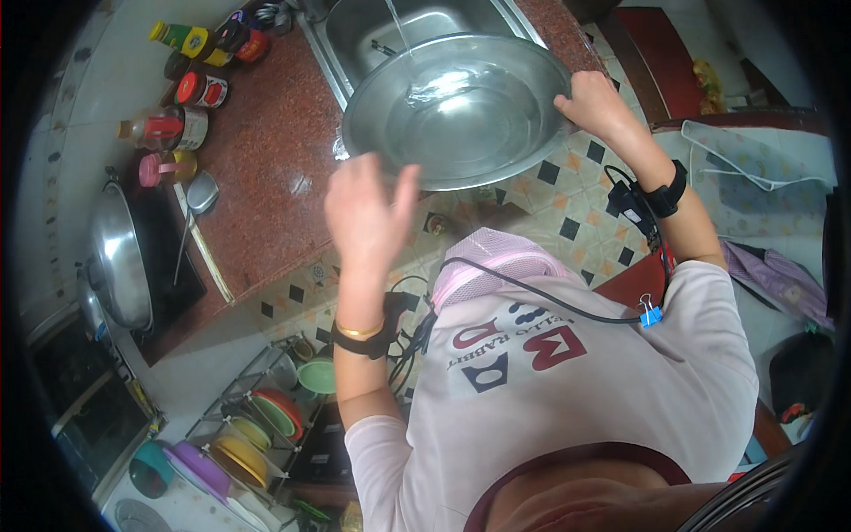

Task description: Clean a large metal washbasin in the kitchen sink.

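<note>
right hand (pixel 597 105) grips basin (pixel 461 133); left hand (pixel 362 204) near

A wide, round basin (pixel 370 133) of bright, silvery metal sat mouth up over the near part of the sink (pixel 356 31), hiding much of it — its near side reached out past the sink's edge, above the floor. The wall sloped inward from a broad, smooth rim to a flatter bottom. A thin stream (pixel 399 34) ran down from above and landed inside, left of the middle and toward the far side. Clear water (pixel 470 129) covered the bottom — rippled and glinting near the stream — and stood below the rim.
</note>
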Motion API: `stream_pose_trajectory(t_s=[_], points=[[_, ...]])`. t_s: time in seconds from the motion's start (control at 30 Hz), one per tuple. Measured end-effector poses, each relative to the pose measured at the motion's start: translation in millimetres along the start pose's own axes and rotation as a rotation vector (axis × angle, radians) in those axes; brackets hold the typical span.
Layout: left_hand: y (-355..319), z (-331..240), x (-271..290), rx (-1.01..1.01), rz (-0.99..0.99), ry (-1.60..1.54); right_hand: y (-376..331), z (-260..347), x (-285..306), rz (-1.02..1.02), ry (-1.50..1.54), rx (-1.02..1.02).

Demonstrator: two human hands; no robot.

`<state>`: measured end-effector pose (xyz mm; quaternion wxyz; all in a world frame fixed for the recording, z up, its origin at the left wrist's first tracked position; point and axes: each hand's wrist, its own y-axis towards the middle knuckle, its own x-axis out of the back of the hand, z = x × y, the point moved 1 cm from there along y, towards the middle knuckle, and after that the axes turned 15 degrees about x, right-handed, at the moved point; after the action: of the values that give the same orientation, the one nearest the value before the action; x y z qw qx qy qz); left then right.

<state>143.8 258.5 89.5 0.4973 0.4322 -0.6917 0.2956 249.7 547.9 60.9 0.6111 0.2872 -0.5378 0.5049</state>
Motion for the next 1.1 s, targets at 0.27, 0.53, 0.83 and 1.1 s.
stream_pose_trajectory(t_s=[0.27,0.53,0.83,1.1], points=[[-4,-75,-41,-0.54,0.171,-0.048,-7,7,1,-0.051,-0.023,0.011],[-1,-60,-39,-0.518,0.221,-0.08,-14,-3,21,-0.052,-0.032,0.075],[9,-27,-10,-0.456,0.375,-0.051,-17,7,30,0.104,0.136,0.727],[16,-2,12,-0.443,0.44,-0.092,-17,36,30,0.302,0.341,0.885]])
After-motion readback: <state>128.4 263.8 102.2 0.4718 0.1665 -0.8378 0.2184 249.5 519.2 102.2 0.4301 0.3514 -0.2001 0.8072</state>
